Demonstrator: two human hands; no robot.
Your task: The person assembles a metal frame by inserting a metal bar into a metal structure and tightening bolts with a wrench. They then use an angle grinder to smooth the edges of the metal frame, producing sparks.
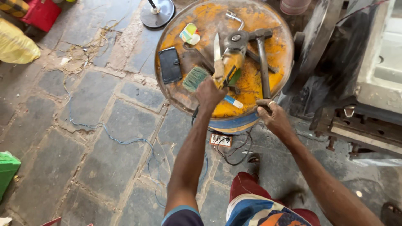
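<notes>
While a black flat phone [170, 65], a green-bristled brush [195, 78] and a small round tape roll [190, 34] crowd the rusty orange drum top [268, 46], the left hand [209, 93] clamps the yellow angle grinder's [231, 62] rear and the right hand [272, 115] grips the grey steel hammer's [262, 58] handle end.

phone [170, 65] on drum lid | blue wire [109, 134] on stone floor | green bag [7, 168] far left
</notes>
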